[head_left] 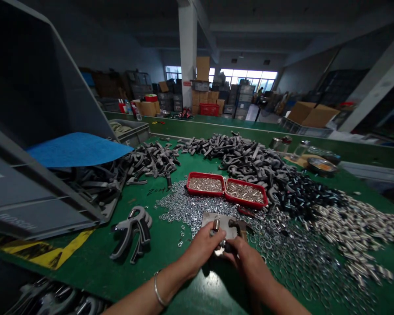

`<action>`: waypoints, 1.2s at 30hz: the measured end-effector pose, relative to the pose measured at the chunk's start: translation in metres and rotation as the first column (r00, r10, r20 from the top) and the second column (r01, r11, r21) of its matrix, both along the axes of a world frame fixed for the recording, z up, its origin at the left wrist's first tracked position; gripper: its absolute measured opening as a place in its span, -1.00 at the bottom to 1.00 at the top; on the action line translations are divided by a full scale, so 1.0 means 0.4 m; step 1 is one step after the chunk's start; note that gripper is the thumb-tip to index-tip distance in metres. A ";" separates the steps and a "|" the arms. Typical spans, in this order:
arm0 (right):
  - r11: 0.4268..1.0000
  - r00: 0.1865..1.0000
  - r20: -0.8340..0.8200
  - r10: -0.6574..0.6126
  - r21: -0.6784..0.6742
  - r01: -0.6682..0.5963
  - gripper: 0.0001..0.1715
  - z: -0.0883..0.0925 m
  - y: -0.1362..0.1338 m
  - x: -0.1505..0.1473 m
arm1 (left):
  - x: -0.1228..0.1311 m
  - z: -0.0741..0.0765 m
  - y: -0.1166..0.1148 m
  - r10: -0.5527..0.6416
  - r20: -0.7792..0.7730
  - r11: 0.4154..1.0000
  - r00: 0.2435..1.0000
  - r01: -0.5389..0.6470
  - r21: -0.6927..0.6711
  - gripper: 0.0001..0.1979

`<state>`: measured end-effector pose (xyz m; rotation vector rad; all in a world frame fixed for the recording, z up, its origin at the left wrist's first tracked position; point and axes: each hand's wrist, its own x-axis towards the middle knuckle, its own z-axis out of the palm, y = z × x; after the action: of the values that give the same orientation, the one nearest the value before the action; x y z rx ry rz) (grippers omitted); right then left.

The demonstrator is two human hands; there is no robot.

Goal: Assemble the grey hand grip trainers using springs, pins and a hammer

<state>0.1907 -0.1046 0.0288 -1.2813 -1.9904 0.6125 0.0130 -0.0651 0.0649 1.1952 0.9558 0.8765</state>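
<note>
My left hand (207, 241) is closed, its thumb and fingers pinching a small part with a metal coil spring (217, 223) standing upright from it. Close beside it, my right hand (249, 260) is closed on a small dark piece (228, 247), whose kind is partly hidden by the fingers. Both hands are over a flat metal plate (209, 217) on the green table. A hammer (241, 226) lies at the plate's right side, its handle partly covered by my right hand. To the left, assembled grey and black spring clamps (133, 234) rest in a small group.
Two red trays (224, 192) of small metal parts stand beyond the plate. Loose nuts (180, 208), rings (282, 249), metal sleeves (354, 227) and black-handled screws (305, 192) are spread around. Grey clamp parts (249, 153) pile up behind. A grey crate (52, 205) leans at left.
</note>
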 end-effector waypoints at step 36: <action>0.533 0.677 -0.663 -0.321 -0.717 -0.449 -0.31 -0.028 -0.057 -0.109 | -0.053 -0.038 -0.025 0.017 -0.379 0.876 0.925 0.169 0.451 -0.75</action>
<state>0.1473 -0.1273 0.0177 -1.1070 -0.9609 2.0002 -0.0080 -0.0749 0.0497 1.8678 1.0129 0.8616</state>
